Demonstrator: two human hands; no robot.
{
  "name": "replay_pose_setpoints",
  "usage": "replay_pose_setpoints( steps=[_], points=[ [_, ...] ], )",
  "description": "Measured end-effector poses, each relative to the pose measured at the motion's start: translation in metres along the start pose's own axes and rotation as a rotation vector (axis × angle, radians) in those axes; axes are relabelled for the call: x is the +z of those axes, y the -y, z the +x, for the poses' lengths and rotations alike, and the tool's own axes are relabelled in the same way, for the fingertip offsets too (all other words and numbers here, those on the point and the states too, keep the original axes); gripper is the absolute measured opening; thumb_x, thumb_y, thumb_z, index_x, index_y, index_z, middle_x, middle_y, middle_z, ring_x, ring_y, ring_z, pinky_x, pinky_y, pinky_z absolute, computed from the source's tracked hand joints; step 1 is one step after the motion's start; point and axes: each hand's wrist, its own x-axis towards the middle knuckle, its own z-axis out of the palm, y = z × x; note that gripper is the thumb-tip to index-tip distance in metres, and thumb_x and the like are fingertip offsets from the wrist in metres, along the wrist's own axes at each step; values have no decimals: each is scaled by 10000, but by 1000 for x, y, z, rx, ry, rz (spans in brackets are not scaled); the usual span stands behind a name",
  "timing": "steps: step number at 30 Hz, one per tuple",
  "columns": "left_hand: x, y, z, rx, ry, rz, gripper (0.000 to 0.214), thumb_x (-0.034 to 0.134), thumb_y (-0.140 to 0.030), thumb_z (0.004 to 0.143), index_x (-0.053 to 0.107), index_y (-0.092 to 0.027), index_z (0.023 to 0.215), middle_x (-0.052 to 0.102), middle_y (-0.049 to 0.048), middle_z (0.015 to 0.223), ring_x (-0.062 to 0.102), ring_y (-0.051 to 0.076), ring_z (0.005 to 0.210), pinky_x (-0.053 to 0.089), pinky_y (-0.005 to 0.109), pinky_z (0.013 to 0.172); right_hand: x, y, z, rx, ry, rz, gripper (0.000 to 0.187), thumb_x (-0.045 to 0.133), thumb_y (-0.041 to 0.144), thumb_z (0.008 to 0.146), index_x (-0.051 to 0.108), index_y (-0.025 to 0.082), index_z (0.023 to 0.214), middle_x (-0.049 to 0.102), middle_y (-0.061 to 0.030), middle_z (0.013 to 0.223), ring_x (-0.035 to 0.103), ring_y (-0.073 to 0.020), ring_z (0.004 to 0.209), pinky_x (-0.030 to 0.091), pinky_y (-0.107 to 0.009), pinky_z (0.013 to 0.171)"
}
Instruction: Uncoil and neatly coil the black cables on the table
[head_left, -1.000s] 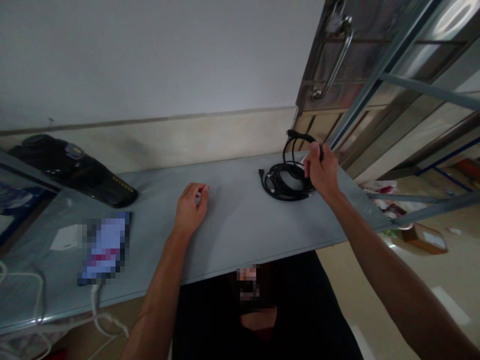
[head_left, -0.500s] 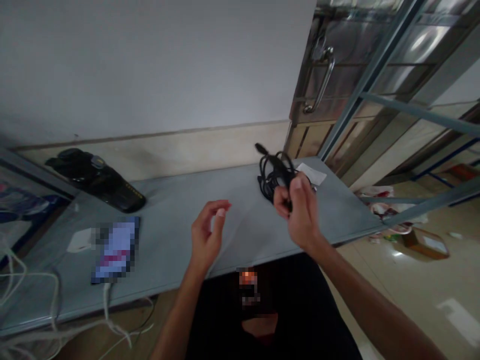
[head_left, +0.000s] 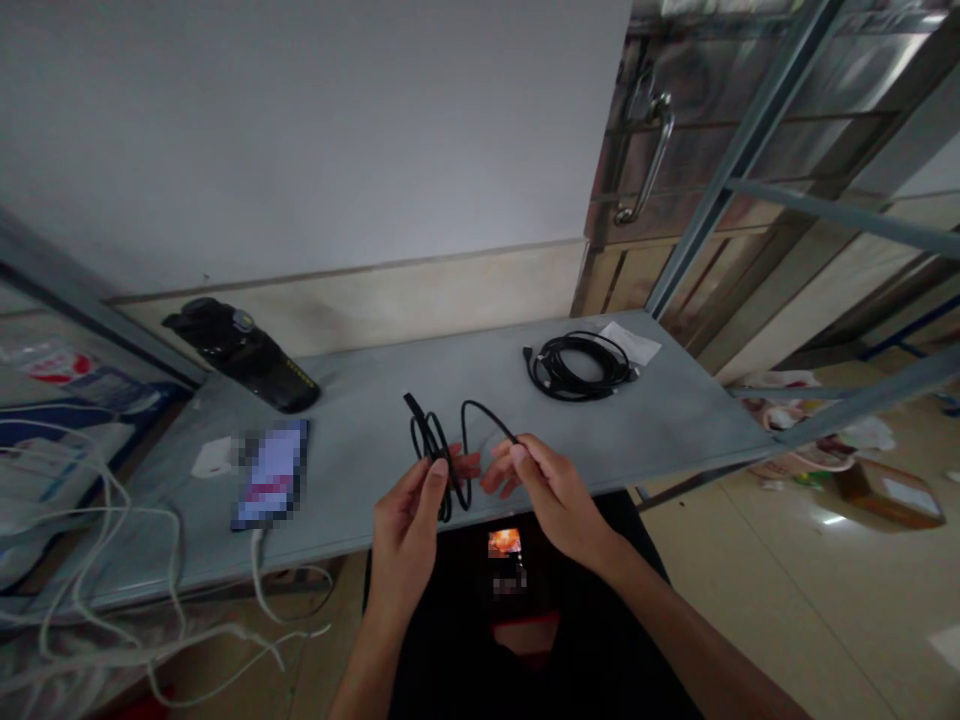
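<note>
My left hand (head_left: 420, 500) is closed around a small coil of black cable (head_left: 431, 440) above the front of the grey table. One end of that cable sticks up past my fingers, toward the wall. From the coil a single strand arches over to my right hand (head_left: 544, 490), which pinches it between thumb and fingers. Beyond my right hand, a second coiled black cable (head_left: 577, 365) lies flat on the table with its connectors showing. It rests partly over a white piece of paper (head_left: 637, 345).
A black bottle (head_left: 251, 355) and a phone with a blurred screen (head_left: 274, 475) are on the left of the grey table (head_left: 360, 400). White cables (head_left: 172, 560) hang over its left front edge. A metal frame post (head_left: 739, 170) rises at the right; a cardboard box (head_left: 889, 495) sits on the floor.
My right hand has come down and left from the back right. The small black coil is now in my left hand, which was empty, with a strand drawn out between both hands.
</note>
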Motion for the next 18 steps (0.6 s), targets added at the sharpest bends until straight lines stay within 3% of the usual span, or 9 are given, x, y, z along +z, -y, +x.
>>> replay_pose_setpoints(
  steps=[2,5,8,10,13,18],
  points=[
    [-14,3,-5,-50,-17,-15,444,668,-638,1086,885,-275,1222,893,98,1095,851,335,1047,649,495,1042,-20,1,-5,32,-121,84,488,495,708,1171,664,251,1144,826,-54,904,792,-214,746,640,-352,689],
    [-40,6,-7,-115,-124,-138,498,723,-667,1040,867,-251,1273,896,111,1101,860,346,979,683,489,904,-59,3,-15,36,-291,73,532,565,766,1121,668,245,1136,780,-29,785,710,-190,586,582,-320,560],
    [-68,6,-2,-161,-235,-264,506,837,-667,941,873,-221,1176,895,121,1072,858,342,951,686,446,793,-101,3,-30,28,-443,10,506,609,749,1111,686,249,1108,607,47,632,496,-129,459,393,-254,443],
    [-85,5,2,-172,-288,-306,463,876,-641,909,874,-221,1103,895,107,1059,853,329,960,689,437,795,-126,2,-41,19,-544,15,470,659,723,1096,694,257,1056,463,82,593,355,-107,453,273,-239,432],
    [-106,1,5,-176,-351,-304,391,884,-613,906,877,-255,1062,893,64,1056,842,311,973,690,442,811,-159,3,-55,-10,-652,57,460,767,700,1031,687,258,930,331,94,614,263,-98,488,217,-247,457],
    [-123,2,3,-157,-422,-247,323,923,-584,870,860,-280,958,885,28,998,822,314,956,683,456,796,-201,11,-76,-42,-770,11,477,867,700,921,668,283,805,297,78,612,228,-111,488,170,-299,467]
  ],
)
